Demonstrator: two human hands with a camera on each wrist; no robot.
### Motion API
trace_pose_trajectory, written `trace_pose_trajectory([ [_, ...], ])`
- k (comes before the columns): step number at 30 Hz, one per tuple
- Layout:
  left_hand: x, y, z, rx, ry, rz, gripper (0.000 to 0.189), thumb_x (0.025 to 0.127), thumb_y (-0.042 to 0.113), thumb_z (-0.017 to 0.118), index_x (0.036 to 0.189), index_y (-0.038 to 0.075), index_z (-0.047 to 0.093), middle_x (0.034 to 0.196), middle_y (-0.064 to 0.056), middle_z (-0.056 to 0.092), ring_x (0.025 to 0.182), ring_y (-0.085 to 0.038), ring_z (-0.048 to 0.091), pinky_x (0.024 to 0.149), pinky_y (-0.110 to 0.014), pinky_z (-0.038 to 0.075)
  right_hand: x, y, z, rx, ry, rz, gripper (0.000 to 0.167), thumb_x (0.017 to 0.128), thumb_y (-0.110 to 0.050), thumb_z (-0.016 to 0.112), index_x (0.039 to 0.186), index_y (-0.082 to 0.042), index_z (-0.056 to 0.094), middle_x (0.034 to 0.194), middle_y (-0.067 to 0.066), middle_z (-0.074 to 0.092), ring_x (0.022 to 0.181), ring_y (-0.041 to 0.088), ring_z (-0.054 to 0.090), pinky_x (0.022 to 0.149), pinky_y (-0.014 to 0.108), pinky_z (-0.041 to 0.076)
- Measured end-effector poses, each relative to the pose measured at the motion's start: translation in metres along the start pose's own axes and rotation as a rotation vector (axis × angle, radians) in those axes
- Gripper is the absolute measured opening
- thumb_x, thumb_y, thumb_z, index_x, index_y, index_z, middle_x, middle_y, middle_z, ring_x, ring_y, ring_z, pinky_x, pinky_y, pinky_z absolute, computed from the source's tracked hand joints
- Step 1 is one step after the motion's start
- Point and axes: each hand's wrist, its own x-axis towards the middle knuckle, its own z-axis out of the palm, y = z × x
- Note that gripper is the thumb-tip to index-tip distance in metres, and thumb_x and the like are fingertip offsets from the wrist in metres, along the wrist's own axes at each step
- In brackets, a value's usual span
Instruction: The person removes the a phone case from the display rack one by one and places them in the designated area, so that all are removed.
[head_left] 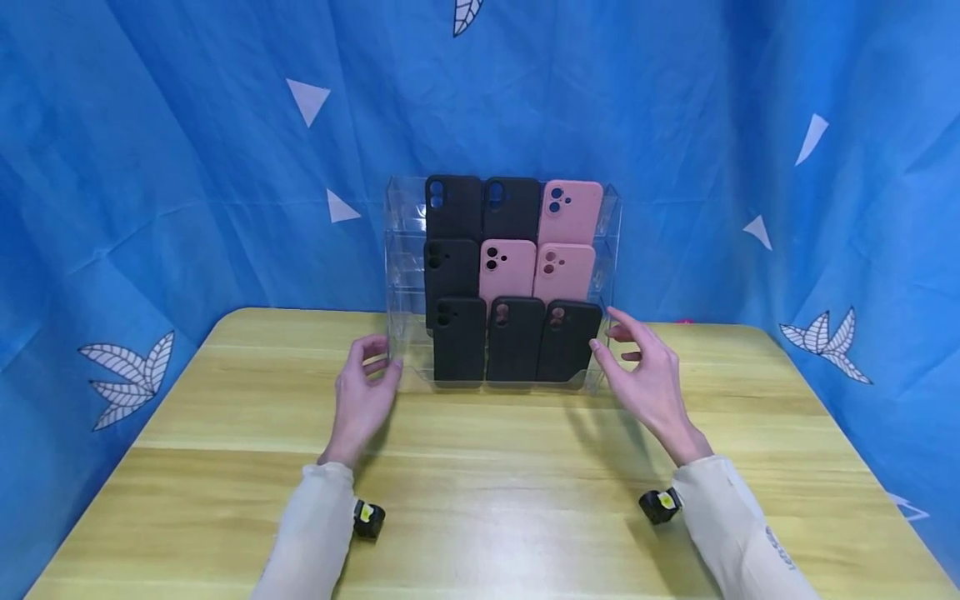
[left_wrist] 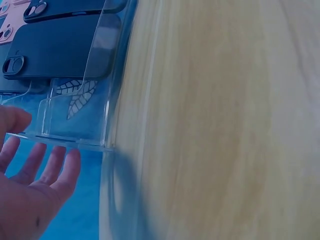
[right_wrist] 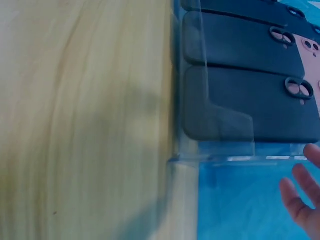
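Spreading across the lower view, the worktop carries a clear tiered stand near its far edge, between the 2 far corners. The step looks like steadying the stand by its sides; that calls for even pressure, low down, so neither end skews or tips. The left hand is loosely spread about the wall towards the worktop's left edge, thumb in front; the right hand is part-spread at the opposite wall, thumb and forefinger nearest it. Neither plainly grips; whether fingertips press, I cannot tell. The 9 phone cases, 3 to a row, look merely propped, so jolts could shift them.
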Motion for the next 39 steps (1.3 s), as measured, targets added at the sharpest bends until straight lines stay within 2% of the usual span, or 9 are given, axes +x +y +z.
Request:
trace_pose_trajectory([
  [3, 0.000, -0.001, 0.001, -0.008, 0.016, 0.004, 0.037, 0.100, 0.012, 0.062, 0.136, 0.009, 0.050, 0.139, -0.015, 0.056, 0.128, -0.035, 0.061, 0.107, -0.048, 0.054, 0.003, -0.003, 0.001, -0.008, -0.001, 0.017, 0.050, 0.093, -0.020, 0.073, 0.141, -0.013, 0.060, 0.112, 0.014, 0.074, 0.106, 0.030, 0.071, 0.076, 0.051, 0.061],
  [8, 0.000, -0.003, 0.003, -0.024, 0.037, 0.017, 0.034, 0.101, 0.010, 0.061, 0.133, 0.008, 0.051, 0.136, -0.015, 0.057, 0.127, -0.035, 0.062, 0.105, -0.049, 0.055, 0.009, -0.007, 0.004, -0.026, -0.006, 0.047, 0.049, 0.094, -0.022, 0.073, 0.141, -0.013, 0.061, 0.112, 0.015, 0.074, 0.106, 0.031, 0.071, 0.076, 0.052, 0.061],
  [15, -0.001, -0.005, 0.003, -0.038, 0.062, 0.023, 0.033, 0.100, 0.008, 0.062, 0.131, 0.007, 0.053, 0.134, -0.015, 0.059, 0.125, -0.034, 0.063, 0.103, -0.048, 0.057, 0.011, -0.008, 0.008, -0.048, -0.013, 0.038, 0.045, 0.095, -0.019, 0.072, 0.138, -0.011, 0.064, 0.108, 0.016, 0.072, 0.103, 0.031, 0.069, 0.072, 0.041, 0.061],
  [22, -0.002, -0.005, 0.003, -0.037, 0.082, 0.020, 0.031, 0.099, 0.010, 0.064, 0.129, 0.006, 0.056, 0.132, -0.015, 0.061, 0.123, -0.034, 0.065, 0.103, -0.046, 0.057, 0.009, -0.006, 0.016, -0.037, 0.044, 0.005, 0.042, 0.091, -0.013, 0.074, 0.130, -0.005, 0.064, 0.108, 0.018, 0.069, 0.100, 0.031, 0.060, 0.070, 0.033, 0.047],
  [25, -0.001, -0.005, 0.003, -0.036, 0.091, 0.012, 0.029, 0.098, 0.011, 0.064, 0.126, 0.005, 0.058, 0.130, -0.015, 0.062, 0.121, -0.034, 0.066, 0.104, -0.044, 0.056, 0.008, -0.005, 0.018, 0.000, 0.062, -0.014, 0.040, 0.089, -0.009, 0.075, 0.128, -0.004, 0.063, 0.109, 0.018, 0.068, 0.098, 0.029, 0.059, 0.069, 0.029, 0.046],
  [30, -0.001, -0.005, 0.003, -0.022, 0.110, 0.002, 0.027, 0.097, 0.012, 0.066, 0.123, 0.004, 0.059, 0.128, -0.015, 0.064, 0.118, -0.034, 0.068, 0.103, -0.043, 0.057, 0.005, -0.005, 0.020, 0.120, 0.064, -0.034, 0.040, 0.088, 0.000, 0.074, 0.127, -0.002, 0.062, 0.105, 0.018, 0.071, 0.092, 0.025, 0.064, 0.068, 0.018, 0.051],
  [35, 0.000, -0.006, 0.004, -0.013, 0.119, -0.006, 0.027, 0.097, 0.011, 0.066, 0.122, 0.004, 0.060, 0.129, -0.016, 0.065, 0.118, -0.036, 0.068, 0.103, -0.044, 0.057, 0.005, -0.003, 0.021, 0.255, 0.023, 0.008, 0.043, 0.088, 0.007, 0.071, 0.130, 0.000, 0.061, 0.109, 0.020, 0.072, 0.089, 0.018, 0.071, 0.071, 0.009, 0.053],
  [39, 0.000, -0.007, 0.004, -0.007, 0.116, -0.015, 0.027, 0.098, 0.013, 0.065, 0.122, 0.004, 0.060, 0.130, -0.016, 0.064, 0.118, -0.036, 0.068, 0.103, -0.044, 0.056, 0.007, -0.002, 0.020, 0.309, -0.020, 0.056, 0.047, 0.089, 0.008, 0.071, 0.133, -0.002, 0.061, 0.108, 0.024, 0.071, 0.088, 0.004, 0.068, 0.074, 0.007, 0.053],
])
